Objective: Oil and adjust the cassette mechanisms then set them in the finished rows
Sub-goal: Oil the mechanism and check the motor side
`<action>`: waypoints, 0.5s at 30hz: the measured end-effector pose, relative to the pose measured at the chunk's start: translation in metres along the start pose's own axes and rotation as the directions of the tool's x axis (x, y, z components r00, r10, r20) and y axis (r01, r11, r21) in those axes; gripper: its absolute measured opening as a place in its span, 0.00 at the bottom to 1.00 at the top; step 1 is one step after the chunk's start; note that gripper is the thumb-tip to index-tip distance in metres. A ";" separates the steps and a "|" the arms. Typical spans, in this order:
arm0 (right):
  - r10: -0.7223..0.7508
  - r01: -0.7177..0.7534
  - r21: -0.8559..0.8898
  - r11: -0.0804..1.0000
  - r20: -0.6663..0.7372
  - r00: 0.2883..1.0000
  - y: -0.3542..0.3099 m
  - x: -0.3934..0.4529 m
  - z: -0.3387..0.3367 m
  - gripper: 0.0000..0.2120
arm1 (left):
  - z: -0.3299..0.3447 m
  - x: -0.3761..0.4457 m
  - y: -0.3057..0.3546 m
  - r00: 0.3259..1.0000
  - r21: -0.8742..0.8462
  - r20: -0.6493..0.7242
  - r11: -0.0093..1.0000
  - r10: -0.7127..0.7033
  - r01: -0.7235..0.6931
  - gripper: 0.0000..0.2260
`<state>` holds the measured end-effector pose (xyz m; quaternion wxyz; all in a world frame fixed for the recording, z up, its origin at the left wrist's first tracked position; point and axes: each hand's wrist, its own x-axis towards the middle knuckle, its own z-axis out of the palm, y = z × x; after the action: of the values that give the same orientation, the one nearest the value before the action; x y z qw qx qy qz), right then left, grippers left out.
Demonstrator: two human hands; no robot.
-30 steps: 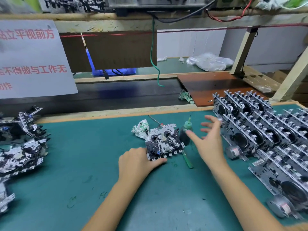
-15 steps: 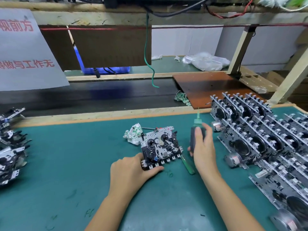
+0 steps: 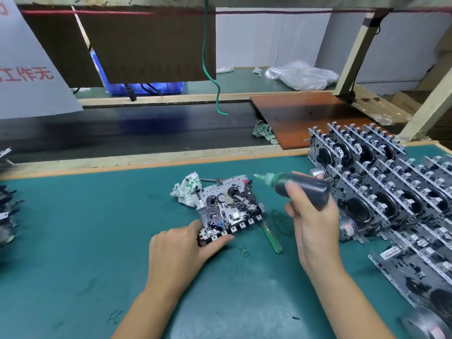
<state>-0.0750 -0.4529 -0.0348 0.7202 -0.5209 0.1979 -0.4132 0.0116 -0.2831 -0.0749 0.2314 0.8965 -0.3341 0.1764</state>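
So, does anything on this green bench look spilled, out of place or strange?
Nothing looks spilled or damaged. The right hand holds the oil bottle tilted, nozzle toward the cassette mechanism that the left hand steadies. Only small clutter: a crumpled rag beside the mechanism and a green-handled tool lying loose on the mat.

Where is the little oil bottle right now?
In the head view, the oil bottle is right of centre, held tilted in the right hand, its green tip pointing left toward the cassette mechanism, with the finished rows just behind it.
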 end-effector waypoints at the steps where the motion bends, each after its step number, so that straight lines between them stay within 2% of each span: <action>1: 0.035 -0.033 0.079 0.996 -0.021 0.999 -0.001 0.000 0.001 0.10 | -0.001 0.000 0.000 1.000 -0.017 -0.023 1.000 -0.003 0.002 0.25; 3: 0.084 -0.073 0.168 0.983 -0.055 0.995 -0.001 0.000 0.002 0.11 | -0.001 0.001 0.000 0.998 -0.048 -0.056 0.999 -0.009 0.006 0.25; 9: 0.049 -0.046 0.053 0.998 -0.055 0.997 0.000 -0.003 0.006 0.12 | -0.003 0.001 0.001 0.997 -0.073 -0.077 0.997 -0.005 -0.001 0.23; 13: -0.026 0.022 -0.056 0.998 -0.069 0.997 0.002 -0.004 0.007 0.17 | -0.001 0.001 -0.001 0.998 -0.065 -0.054 0.997 -0.033 0.029 0.25; 15: -0.054 0.047 -0.107 0.993 -0.067 0.996 0.004 -0.006 0.007 0.15 | 0.000 0.000 -0.002 0.998 -0.065 -0.047 0.997 -0.037 0.034 0.26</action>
<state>-0.0716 -0.4438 -0.0370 0.6737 -0.5482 0.2314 -0.4382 0.0132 -0.2815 -0.0752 0.2713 0.8899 -0.3178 0.1830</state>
